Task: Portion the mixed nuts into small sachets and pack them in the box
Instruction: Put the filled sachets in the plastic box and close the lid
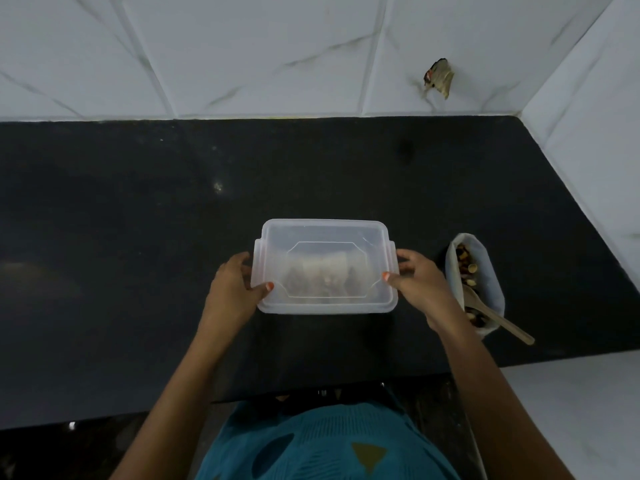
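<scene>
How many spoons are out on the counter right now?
1. The wooden spoon leans in the bag of nuts, right of the lidded box; the cloudy lid could hide more.

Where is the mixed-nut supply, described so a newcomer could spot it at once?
Start at the black countertop under the white tiled wall, and find the clear lidded box gripped by the left hand and right hand. Just beyond the right hand stands a white open-topped container. It alone shows brown and red mixed nuts, with a wooden spoon leaning out.
</scene>
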The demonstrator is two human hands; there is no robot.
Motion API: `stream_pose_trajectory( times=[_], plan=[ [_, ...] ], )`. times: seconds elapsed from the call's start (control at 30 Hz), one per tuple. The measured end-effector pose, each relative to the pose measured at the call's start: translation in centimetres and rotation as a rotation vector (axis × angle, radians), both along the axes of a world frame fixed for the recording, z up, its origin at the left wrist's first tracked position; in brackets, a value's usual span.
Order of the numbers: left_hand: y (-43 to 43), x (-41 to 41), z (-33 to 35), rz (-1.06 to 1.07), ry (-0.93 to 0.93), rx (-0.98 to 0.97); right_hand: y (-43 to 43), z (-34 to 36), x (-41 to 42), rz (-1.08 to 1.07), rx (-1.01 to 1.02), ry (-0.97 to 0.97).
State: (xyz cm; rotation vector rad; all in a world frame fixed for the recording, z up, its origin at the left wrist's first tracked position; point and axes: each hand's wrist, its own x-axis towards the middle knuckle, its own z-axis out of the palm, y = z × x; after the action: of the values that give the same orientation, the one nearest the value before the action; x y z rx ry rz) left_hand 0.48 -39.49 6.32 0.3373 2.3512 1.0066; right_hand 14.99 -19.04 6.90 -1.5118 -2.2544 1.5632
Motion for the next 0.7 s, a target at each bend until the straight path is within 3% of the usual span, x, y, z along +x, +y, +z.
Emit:
stream_pose_trajectory(
  times=[0.17,0.27,0.37,0.57,0.63,0.7],
  plan=[
    [3.0,1.5,0.8,-0.201,0.383,0.052,-1.5,0.0,-2.2,0.202,0.532,0.090],
    [5.4,2.1,-0.6,-0.376,0.514,-0.112,-2.5,-1.1,-3.5,0.434,0.728,-0.033],
    [6.2,2.2,-2.5,-0.445,0.644,-0.265,-2.6,-2.5,-3.7,0.524,0.816,-0.163],
    [6.5,2.2,-3.0,-0.480,0.675,-0.368,-2.3,-3.1,-3.9,0.588,0.811,-0.244],
    [6.9,2.5,-2.7,-0.468,0.702,-0.385,-1.9,-2.9,-3.8,0.545,0.687,-0.080],
    [7.5,3.0,-2.4,-0.456,0.735,-0.336,-1.5,-2.3,-3.2,0.261,0.401,0.280]
  ],
)
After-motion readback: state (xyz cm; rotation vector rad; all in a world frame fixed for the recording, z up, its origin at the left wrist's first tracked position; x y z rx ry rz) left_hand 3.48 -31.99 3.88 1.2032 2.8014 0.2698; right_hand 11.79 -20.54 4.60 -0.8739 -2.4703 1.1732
